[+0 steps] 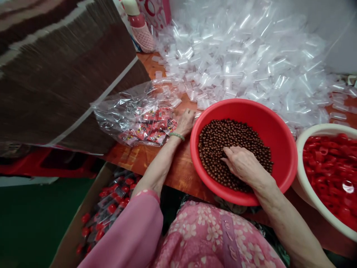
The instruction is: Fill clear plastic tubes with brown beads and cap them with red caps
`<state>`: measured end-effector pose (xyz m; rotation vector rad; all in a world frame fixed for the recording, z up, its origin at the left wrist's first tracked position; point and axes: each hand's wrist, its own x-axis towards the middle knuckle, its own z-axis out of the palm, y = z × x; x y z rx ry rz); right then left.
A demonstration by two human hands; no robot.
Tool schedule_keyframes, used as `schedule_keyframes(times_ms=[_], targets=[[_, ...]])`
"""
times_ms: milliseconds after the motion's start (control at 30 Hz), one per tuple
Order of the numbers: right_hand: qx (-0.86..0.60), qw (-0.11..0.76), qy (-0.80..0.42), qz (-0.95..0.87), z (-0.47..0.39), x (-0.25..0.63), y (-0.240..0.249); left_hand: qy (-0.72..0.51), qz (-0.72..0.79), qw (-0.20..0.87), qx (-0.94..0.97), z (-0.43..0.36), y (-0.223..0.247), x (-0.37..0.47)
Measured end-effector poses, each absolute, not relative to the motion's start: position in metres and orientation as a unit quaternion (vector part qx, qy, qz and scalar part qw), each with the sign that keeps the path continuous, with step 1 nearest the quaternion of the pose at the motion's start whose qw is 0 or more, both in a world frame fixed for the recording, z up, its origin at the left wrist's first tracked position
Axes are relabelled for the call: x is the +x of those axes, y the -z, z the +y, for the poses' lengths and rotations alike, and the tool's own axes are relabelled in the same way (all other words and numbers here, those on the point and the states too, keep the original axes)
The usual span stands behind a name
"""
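Note:
My right hand (242,163) is over a heap of small shiny brown balls (223,136) in a red plastic basin (281,136). Its fingers are bent and drawn together, with the tips at the balls. My left hand (186,122), a green bead bracelet (177,136) on its wrist, is on the table beside the basin's left rim. Those fingers are curled, and what they hold, if anything, is hidden. Small clear plastic containers (205,101) are scattered just beyond it. Left of that hand is a clear bag (119,111) with red printed packets (156,126).
A large pile of clear plastic containers (245,56) covers the back. At right, a cream tub (302,175) holds red plastic pieces (329,160). A strapped brown stack (69,67) stands left. Below the table edge, a box (68,238) contains red-capped containers (111,208). A bottle (136,20) stands behind.

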<state>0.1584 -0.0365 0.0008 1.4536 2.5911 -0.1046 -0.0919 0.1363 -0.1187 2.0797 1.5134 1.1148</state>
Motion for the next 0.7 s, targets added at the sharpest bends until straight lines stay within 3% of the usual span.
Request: schedule_keyframes(times_ms=[100, 267, 333, 700], targets=[[0.483, 0.026, 0.051, 0.874, -0.038, 0.161, -0.001, -0.386, 0.566, 0.164, 0.71, 0.124, 0.103, -0.107], [0.439, -0.198, 0.085, 0.872, -0.037, 0.166, -0.009, -0.451, 0.54, 0.187, 0.685, 0.08, 0.044, -0.119], [0.426, -0.245, 0.069, 0.868, -0.033, 0.164, -0.021, -0.451, 0.497, 0.179, 0.719, 0.058, 0.017, -0.117], [0.31, -0.182, 0.018, 0.933, 0.01, 0.127, -0.087, -0.376, 0.399, 0.301, 0.78, 0.018, -0.061, -0.095]])
